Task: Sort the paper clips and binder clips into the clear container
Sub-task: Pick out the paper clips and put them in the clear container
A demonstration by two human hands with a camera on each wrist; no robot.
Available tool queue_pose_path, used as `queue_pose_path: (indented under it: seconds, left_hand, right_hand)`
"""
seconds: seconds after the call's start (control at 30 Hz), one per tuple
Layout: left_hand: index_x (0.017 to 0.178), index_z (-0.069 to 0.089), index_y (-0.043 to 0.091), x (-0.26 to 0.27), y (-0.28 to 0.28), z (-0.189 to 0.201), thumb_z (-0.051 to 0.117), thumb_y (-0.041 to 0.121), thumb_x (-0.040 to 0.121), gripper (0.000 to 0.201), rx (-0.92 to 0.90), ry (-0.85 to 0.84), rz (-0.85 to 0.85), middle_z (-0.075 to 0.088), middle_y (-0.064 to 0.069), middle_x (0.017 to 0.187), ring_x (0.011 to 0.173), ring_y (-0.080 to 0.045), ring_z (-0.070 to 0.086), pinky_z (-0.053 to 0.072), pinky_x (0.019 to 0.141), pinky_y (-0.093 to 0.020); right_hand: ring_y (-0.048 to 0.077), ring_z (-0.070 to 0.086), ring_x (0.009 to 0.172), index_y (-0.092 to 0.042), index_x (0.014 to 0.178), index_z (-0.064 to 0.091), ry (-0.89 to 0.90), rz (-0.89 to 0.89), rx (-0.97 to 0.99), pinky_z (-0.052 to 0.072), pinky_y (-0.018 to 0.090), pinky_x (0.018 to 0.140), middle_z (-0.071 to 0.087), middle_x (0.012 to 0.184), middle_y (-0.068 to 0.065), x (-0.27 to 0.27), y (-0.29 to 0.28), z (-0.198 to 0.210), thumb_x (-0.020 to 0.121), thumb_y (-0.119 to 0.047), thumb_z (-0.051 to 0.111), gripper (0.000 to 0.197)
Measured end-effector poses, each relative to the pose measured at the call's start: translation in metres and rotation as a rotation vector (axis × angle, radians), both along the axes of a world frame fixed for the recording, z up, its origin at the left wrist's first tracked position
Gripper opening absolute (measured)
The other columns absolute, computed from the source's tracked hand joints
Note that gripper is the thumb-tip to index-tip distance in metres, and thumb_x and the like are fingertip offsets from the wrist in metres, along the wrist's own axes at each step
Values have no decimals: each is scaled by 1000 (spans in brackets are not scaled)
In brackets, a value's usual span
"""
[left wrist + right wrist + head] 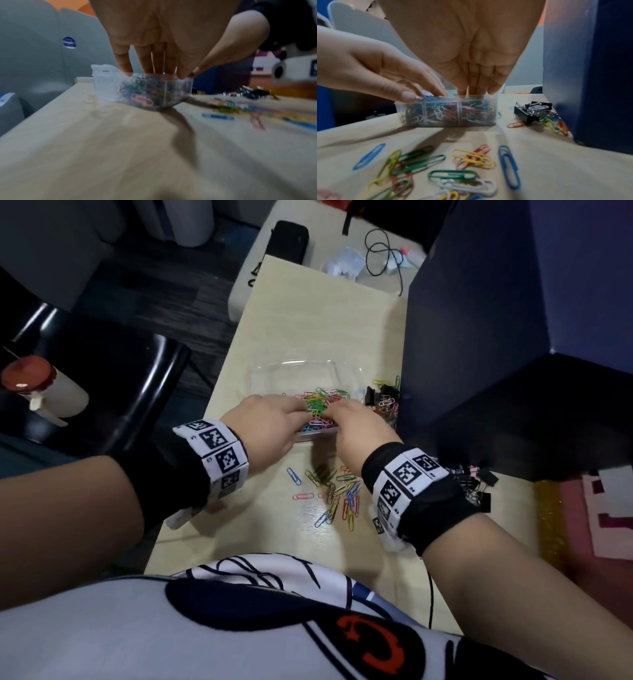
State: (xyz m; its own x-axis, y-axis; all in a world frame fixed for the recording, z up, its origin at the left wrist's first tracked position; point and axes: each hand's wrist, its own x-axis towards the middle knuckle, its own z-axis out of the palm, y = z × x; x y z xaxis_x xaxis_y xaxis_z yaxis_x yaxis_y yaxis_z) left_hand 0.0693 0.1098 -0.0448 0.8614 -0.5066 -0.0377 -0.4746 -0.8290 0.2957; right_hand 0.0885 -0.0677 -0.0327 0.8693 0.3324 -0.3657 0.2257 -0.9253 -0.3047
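Note:
A clear container (317, 434) stands mid-table, heaped with coloured paper clips (325, 398), its clear lid (294, 374) open behind it. My left hand (301, 409) reaches in from the left. Its straight fingers (123, 65) press down on the clips and its thumb (406, 96) rests on the near rim. My right hand (334, 410) comes from the right, fingers (476, 86) pointing straight down into the clips. Loose paper clips (339, 491) lie in front of the container (476, 116). Black binder clips (474, 487) sit behind my right wrist.
A tall dark blue partition (479, 337) stands close on the right. Against it lie a black binder clip (527, 113) and more paper clips (554, 124). The table's left edge (219, 392) drops to a black chair (120, 392). A black case (287, 241) and cable lie far back.

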Motion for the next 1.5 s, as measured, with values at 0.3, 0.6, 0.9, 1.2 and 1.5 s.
queue_pose_path:
  seconds: [0.3, 0.6, 0.9, 1.2, 1.5]
  left_hand:
    - [101, 63, 11, -16, 3, 1, 48, 21, 76, 31, 41, -75, -65, 61, -13, 108, 90, -35, 59, 50, 74, -43]
    - [131, 43, 18, -39, -17, -23, 55, 30, 89, 45, 368, 243, -139, 42, -6, 126, 118, -27, 41, 43, 97, -42]
    - [106, 55, 15, -36, -28, -27, 58, 9, 86, 21, 440, 227, -71, 54, -6, 100, 92, -27, 59, 51, 73, -37]
    - [109, 51, 10, -37, -30, -26, 61, 8, 84, 27, 408, 278, -38, 51, -10, 105, 95, -28, 57, 50, 77, -38]
    - [103, 54, 12, -21, -14, 14, 52, 20, 92, 14, -57, 184, 134, 55, -12, 107, 97, -32, 56, 43, 83, -35]
  right_hand:
    - [30, 51, 110, -17, 104, 60, -153, -319, 25, 43, 36, 91, 49, 118, 8, -25, -37, -1, 85, -3, 44, 28]
    - [25, 35, 124, -19, 137, 41, 34, -70, -76, 33, 35, 104, 38, 132, 4, -80, -31, -28, 86, -50, 57, 62]
    - [28, 43, 113, -20, 124, 54, -15, -15, -51, 44, 37, 93, 45, 121, 6, -93, -33, -35, 90, -8, 51, 36]
    - [16, 59, 92, -21, 90, 70, 92, -272, 89, 46, 24, 83, 59, 95, -6, -68, -38, -22, 82, -19, 71, 8]
    - [14, 64, 72, -26, 77, 66, -76, -394, 414, 54, 34, 79, 69, 77, -4, -21, -10, -1, 78, -19, 73, 10]
